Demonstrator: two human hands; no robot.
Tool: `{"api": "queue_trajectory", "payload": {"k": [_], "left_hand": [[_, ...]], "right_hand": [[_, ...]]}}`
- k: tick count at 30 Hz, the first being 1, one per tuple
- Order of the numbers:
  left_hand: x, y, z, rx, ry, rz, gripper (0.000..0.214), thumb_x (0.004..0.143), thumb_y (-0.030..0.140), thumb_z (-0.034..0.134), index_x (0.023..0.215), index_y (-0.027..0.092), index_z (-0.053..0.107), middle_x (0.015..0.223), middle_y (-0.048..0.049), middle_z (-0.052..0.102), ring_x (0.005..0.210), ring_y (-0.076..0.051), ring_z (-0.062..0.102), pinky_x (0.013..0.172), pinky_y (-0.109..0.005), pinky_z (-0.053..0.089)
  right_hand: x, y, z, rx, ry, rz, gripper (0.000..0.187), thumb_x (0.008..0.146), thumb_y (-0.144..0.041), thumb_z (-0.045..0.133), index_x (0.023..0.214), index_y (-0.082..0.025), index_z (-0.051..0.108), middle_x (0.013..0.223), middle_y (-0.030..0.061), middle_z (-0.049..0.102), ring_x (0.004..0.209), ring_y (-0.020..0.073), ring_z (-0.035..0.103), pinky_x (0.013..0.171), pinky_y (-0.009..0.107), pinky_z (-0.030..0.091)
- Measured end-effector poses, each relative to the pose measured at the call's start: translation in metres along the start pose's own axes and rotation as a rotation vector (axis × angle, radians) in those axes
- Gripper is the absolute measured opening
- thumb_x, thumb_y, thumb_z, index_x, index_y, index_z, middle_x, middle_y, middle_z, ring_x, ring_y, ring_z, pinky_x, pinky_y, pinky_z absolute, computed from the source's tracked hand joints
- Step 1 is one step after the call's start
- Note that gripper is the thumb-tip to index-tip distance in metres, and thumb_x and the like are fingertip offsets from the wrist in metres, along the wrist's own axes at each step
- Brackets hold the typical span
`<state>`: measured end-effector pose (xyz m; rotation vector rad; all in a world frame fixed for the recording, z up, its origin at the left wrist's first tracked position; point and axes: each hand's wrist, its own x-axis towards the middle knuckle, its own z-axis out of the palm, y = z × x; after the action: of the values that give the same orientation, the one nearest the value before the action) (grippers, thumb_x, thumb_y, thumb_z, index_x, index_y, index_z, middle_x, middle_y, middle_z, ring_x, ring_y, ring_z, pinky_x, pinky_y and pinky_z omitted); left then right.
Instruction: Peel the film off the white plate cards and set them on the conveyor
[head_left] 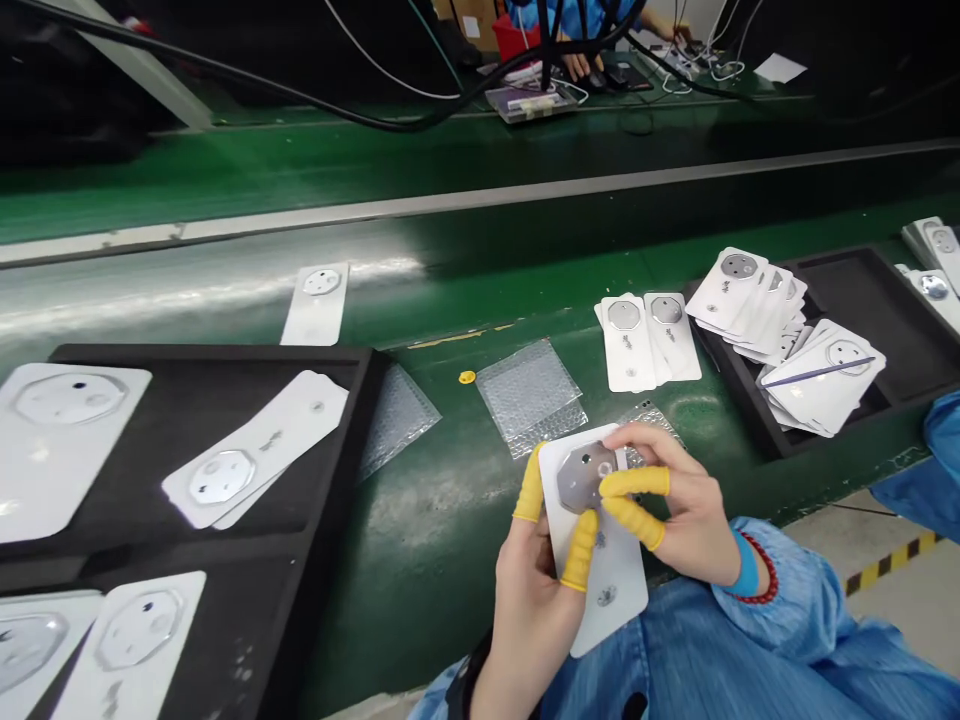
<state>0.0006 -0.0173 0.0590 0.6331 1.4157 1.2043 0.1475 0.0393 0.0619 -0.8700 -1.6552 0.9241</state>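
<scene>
White card (611, 590), grey faceted metal plate (585, 475) on its upper end: held in both hands above the green work surface (420, 570), close under my camera. I could not tell whether the plate was fixed to the card. Left hand (532, 620) grasped the card from beneath, two yellow finger cots (531, 485) showing along its edges. Right hand (694, 510) was clenched around the plate from the right, two cotted fingers pressing on it, a bare finger curved above.

Left of the card lay a black foam tray (360, 400) bearing white cards (255, 450). Just beyond the card sat a bubble-wrap sheet (529, 395), with a small yellow disc (466, 377) beyond and left of it. Farther right were two loose cards (649, 340), then a second black tray (847, 290) holding a fanned stack of cards (750, 300), a thin purple stick (817, 372) across them. Well beyond the card, a co-worker's hand (577, 65) rested near a red bin (517, 40).
</scene>
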Motion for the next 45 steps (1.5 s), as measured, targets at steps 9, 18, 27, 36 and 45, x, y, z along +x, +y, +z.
{"api": "queue_trajectory", "payload": {"k": [9,18,27,36,45], "left_hand": [[-0.010,-0.001,-0.003,0.050,-0.005,0.135,0.085,0.059,0.012,0.084,0.137,0.028,0.055,0.124,-0.0045,0.070,0.104,-0.033,0.070,0.071,-0.029,0.060],[-0.013,-0.004,-0.005,0.115,-0.048,0.226,0.074,0.065,0.011,0.080,0.134,0.025,0.058,0.117,-0.0048,0.074,0.086,-0.029,0.073,0.063,-0.029,0.059],[-0.015,-0.003,-0.003,0.156,-0.030,0.257,0.068,0.065,0.010,0.080,0.128,0.026,0.062,0.106,-0.0016,0.077,0.078,-0.025,0.073,0.060,-0.026,0.058],[-0.004,0.028,0.007,-0.033,-0.199,0.140,0.036,0.078,0.020,0.075,0.114,0.025,0.069,0.084,-0.0009,0.079,0.057,-0.014,0.069,0.049,-0.020,0.057],[0.002,0.010,0.008,-0.022,0.139,0.058,0.040,0.060,0.032,0.088,0.093,0.017,0.072,0.072,-0.0005,0.076,0.054,-0.014,0.068,0.050,-0.019,0.057]], "right_hand": [[-0.006,-0.005,-0.001,-0.106,0.016,0.073,0.015,0.083,-0.017,0.071,0.090,-0.029,0.070,0.147,0.0026,0.039,0.137,0.0314,0.041,0.111,0.056,0.041],[0.006,-0.003,-0.006,0.453,-0.223,0.356,0.027,0.090,-0.035,0.064,0.103,-0.028,0.040,0.102,0.0035,0.066,0.081,0.0159,0.070,0.067,0.030,0.062],[0.011,-0.013,-0.007,0.622,-0.178,0.493,0.034,0.084,-0.029,0.072,0.094,-0.027,0.040,0.087,-0.0006,0.065,0.067,0.0122,0.068,0.054,0.022,0.057],[0.011,-0.010,-0.013,0.725,-0.211,0.556,0.029,0.086,-0.026,0.072,0.098,-0.025,0.046,0.088,-0.0017,0.064,0.066,0.0078,0.064,0.058,0.017,0.056],[-0.004,-0.005,-0.002,0.594,-0.271,0.469,0.020,0.097,-0.029,0.054,0.116,-0.027,0.047,0.107,0.0039,0.067,0.092,0.0130,0.070,0.077,0.026,0.059]]}}
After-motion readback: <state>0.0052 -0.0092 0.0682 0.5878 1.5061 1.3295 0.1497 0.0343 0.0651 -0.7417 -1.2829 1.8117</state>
